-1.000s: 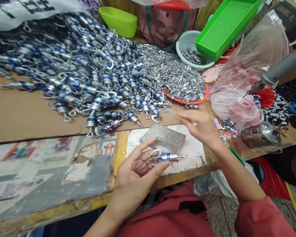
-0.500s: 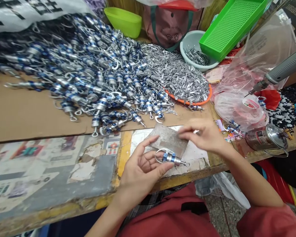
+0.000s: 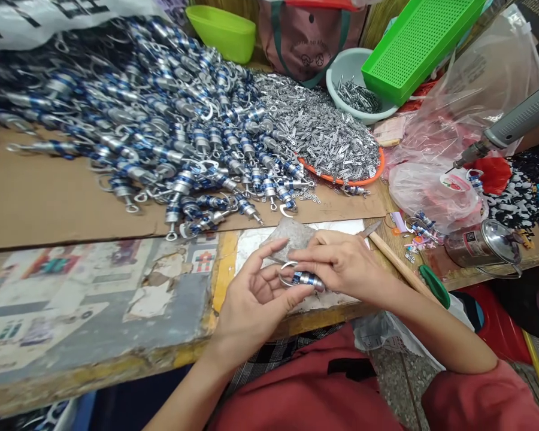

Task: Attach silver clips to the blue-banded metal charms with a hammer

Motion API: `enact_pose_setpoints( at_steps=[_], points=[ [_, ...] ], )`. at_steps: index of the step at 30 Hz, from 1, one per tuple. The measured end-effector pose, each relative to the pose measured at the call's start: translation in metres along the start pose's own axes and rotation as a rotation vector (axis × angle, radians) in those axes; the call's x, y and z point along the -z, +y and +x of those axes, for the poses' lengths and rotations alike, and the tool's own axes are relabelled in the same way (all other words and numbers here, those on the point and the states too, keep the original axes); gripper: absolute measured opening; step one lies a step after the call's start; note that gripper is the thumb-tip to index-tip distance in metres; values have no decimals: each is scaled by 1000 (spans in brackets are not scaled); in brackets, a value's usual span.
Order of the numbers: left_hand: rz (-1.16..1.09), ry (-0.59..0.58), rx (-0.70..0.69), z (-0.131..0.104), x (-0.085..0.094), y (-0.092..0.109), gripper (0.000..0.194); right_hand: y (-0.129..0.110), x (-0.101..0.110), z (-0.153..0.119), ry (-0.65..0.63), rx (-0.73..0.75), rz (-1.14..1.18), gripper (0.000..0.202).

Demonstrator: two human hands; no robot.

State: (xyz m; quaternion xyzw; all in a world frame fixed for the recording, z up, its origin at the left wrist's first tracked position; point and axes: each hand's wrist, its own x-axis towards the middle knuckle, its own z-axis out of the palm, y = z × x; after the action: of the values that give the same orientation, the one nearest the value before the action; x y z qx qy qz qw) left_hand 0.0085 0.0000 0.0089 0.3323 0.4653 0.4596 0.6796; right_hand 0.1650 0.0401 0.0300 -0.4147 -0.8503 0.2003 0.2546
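My left hand (image 3: 247, 299) holds a small blue-and-silver metal hook piece (image 3: 309, 279) between thumb and fingers, its curved silver hook toward the palm. Over the piece, my right hand (image 3: 344, 260) is closed in a pinch near the hook's base. Whatever lies in that pinch is hidden by the fingers, which also cover part of the piece. Behind both hands a worn grey metal plate (image 3: 287, 232) rests on white board at the bench edge.
A big heap of similar hook pieces (image 3: 175, 137) covers the left and back. Beside it are small flat metal parts (image 3: 327, 131) in an orange tray, a bowl of pins (image 3: 357, 99), and a power screwdriver (image 3: 507, 126). A wooden-handled tool (image 3: 402, 266) and metal mug (image 3: 480, 245) are at right.
My right hand has moved left and down onto the hook piece, which stays in my left hand. The wooden-handled tool, covered by my right arm before, now shows.
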Motion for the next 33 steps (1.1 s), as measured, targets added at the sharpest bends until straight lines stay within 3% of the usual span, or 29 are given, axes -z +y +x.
enact_pose_setpoints(
  at_steps=[3, 5, 8, 10, 12, 15, 18, 20, 25, 30, 33],
  points=[
    [23, 26, -11, 0, 0, 0, 72, 6, 16, -20, 221, -77, -33, 23],
    [21, 53, -7, -1, -2, 2, 70, 20, 33, -42, 292, -278, -193, 20],
    [15, 68, 6, -4, -5, 4, 71, 47, 52, -79, 50, -585, -511, 34],
    [18, 75, 10, -4, -5, 4, 72, 57, 55, -96, -98, -642, -571, 31],
    [28, 83, 3, -4, -5, 4, 72, 55, 54, -100, -70, -590, -522, 26],
    [44, 64, 7, -2, -4, 3, 73, 28, 50, -89, 105, -344, -415, 28],
    [27, 41, 11, -1, -3, 3, 77, -7, 50, -73, 29, -87, -343, 47],
    [17, 41, 5, 0, -3, 4, 78, -21, 50, -66, -42, -14, -344, 53],
    [16, 15, 20, 2, 0, 5, 82, -26, 45, -63, -139, -24, -462, 57],
    [-5, 11, 34, 1, -7, 6, 85, -24, 40, -68, -103, -54, -403, 52],
    [10, 47, 31, -5, -6, 10, 81, -5, 41, -73, -12, -146, -277, 45]
  ],
)
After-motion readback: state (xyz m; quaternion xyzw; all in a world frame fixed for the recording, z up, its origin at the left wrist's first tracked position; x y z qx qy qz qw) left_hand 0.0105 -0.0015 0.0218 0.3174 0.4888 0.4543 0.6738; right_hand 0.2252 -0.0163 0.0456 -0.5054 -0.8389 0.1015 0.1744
